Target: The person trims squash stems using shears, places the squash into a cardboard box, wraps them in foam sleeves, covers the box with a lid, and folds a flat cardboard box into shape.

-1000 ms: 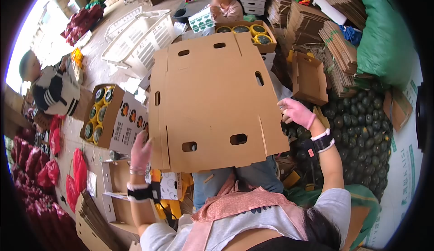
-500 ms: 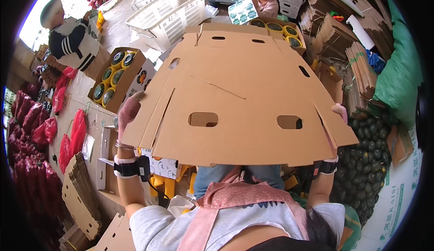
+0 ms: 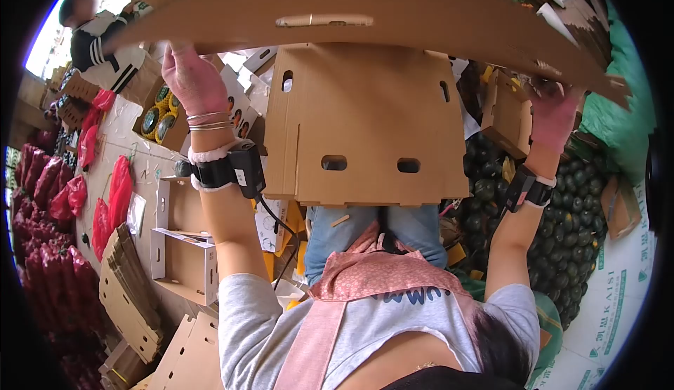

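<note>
A large flat cardboard sheet [image 3: 393, 7] is raised across the top of the view, tilted so its near edge shows. My left hand [image 3: 195, 84], in a pink glove, is closed on its left part from below. At the right end my right hand [image 3: 552, 117], also gloved in pink, grips the same sheet; its fingertips are partly hidden. Below, another flat cardboard piece [image 3: 368, 123] with cut handle holes lies in front of me, its near edge over my knees. A wrist strap with a black box sits on each forearm.
A carton of netted melons [image 3: 160, 120] stands at left, near a person [image 3: 105, 46]. Open cartons [image 3: 186, 267] and red bags [image 3: 121, 190] lie on the floor. Dark round fruit [image 3: 562, 228] is piled at right, by an open box [image 3: 507, 113] and a green sack [image 3: 621, 130].
The large sheet has gone up and away from me in both hands, uncovering the cardboard piece below it. My arms are stretched further forward and apart.
</note>
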Demonstrator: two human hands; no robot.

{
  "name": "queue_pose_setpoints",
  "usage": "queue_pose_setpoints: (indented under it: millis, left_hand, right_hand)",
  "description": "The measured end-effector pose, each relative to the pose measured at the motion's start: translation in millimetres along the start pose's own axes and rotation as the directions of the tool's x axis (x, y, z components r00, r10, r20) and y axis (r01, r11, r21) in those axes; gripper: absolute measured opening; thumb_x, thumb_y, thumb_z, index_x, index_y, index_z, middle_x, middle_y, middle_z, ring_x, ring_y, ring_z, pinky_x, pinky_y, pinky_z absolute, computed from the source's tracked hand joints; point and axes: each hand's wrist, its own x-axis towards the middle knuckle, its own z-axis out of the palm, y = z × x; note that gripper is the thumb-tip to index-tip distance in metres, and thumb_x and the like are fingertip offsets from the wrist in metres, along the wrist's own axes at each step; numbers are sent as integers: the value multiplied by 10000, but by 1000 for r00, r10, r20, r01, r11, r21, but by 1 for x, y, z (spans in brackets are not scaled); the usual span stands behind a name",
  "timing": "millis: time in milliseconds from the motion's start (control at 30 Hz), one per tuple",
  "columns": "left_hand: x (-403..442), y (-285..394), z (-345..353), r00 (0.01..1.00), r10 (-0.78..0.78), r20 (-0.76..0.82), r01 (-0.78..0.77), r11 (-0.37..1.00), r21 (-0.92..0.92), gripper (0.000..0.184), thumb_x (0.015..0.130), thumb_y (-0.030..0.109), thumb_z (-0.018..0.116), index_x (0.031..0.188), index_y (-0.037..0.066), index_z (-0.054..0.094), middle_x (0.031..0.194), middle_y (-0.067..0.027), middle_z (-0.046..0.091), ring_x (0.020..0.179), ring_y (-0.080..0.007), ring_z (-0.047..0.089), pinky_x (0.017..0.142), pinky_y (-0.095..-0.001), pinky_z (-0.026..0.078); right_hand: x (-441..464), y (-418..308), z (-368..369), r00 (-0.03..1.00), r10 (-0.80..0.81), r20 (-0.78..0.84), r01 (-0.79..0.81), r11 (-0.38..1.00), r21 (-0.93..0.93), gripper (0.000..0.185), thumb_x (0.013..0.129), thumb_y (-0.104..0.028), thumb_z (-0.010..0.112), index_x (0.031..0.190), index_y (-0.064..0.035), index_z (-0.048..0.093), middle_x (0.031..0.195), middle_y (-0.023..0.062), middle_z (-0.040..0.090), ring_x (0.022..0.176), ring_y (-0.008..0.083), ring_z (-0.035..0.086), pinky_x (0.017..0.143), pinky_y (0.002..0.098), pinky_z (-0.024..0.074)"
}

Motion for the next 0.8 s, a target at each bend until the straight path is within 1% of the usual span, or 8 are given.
queue_pose_setpoints:
  millis: [167, 233, 300, 367, 533, 633, 733, 800]
  left_hand:
    - [-10, 7, 10, 995, 55, 85, -25, 947, -319, 126, 877, 178, 603, 911, 61, 570, 875, -21, 608, 829, -132, 568, 761, -349, 478]
    - [-11, 1, 5, 976, 139, 167, -65, 921, -385, 112, 865, 141, 617, 923, 55, 576, 887, -19, 607, 827, -121, 560, 751, -309, 471]
    - [-13, -2, 1, 954, 192, 229, -69, 887, -457, 159, 836, 115, 654, 956, 37, 584, 894, -12, 600, 817, -98, 544, 738, -232, 458]
    - [-17, 7, -2, 930, 207, 303, -111, 946, -305, 246, 790, 49, 685, 1001, 37, 561, 930, -19, 604, 852, -113, 558, 773, -250, 465]
    - [3, 37, 2, 862, 433, 263, -454, 891, 21, 370, 791, -29, 650, 1112, 8, 469, 1040, -78, 599, 941, -164, 586, 831, -295, 486]
    - [24, 82, 22, 838, 503, 209, -491, 864, -109, 336, 810, -16, 636, 1099, -19, 465, 1031, -81, 603, 925, -160, 587, 820, -269, 474]
    - [35, 94, 33, 829, 512, 224, -464, 854, -233, 344, 814, -33, 621, 1119, 1, 463, 1071, -100, 589, 966, -172, 574, 853, -283, 462]
    - [44, 83, 24, 782, 545, 301, -497, 838, -226, 379, 814, -30, 620, 1156, 23, 466, 1098, -109, 584, 1006, -224, 567, 897, -331, 452]
  right_hand:
    - [-8, 7, -11, 986, -103, 134, 98, 994, 43, 460, 899, -440, 498, 1139, -48, 489, 1004, 122, 567, 980, 270, 543, 887, 464, 457]
    - [22, 33, -49, 825, -412, 388, 550, 745, -377, 380, 896, -292, 540, 1167, -39, 460, 1039, 119, 543, 958, 235, 543, 887, 447, 471]
    - [23, 34, -48, 771, -450, 451, 618, 700, -358, 349, 888, -177, 560, 1184, -31, 446, 1073, 113, 526, 965, 211, 537, 892, 428, 478]
    - [12, 32, -38, 904, -302, 301, 308, 951, 30, 339, 876, -97, 556, 1189, -24, 444, 1106, 103, 515, 1001, 200, 523, 901, 406, 476]
    - [5, -18, -1, 872, -460, 166, 483, 862, -151, 325, 844, -84, 593, 1145, -19, 488, 1096, 50, 515, 967, 134, 497, 818, 289, 456]
    - [21, -56, 9, 734, -611, 297, 678, 633, -374, 436, 791, -110, 672, 1175, -36, 480, 1091, 7, 510, 883, 89, 473, 717, 230, 404]
    - [31, -43, 11, 737, -516, 437, 654, 707, -269, 511, 781, -93, 677, 1226, -33, 431, 1114, 19, 507, 925, 111, 489, 782, 232, 416]
    - [38, -23, 3, 803, -347, 486, 393, 920, 8, 568, 812, -136, 655, 1298, -67, 369, 1202, 53, 486, 1076, 177, 479, 929, 295, 396]
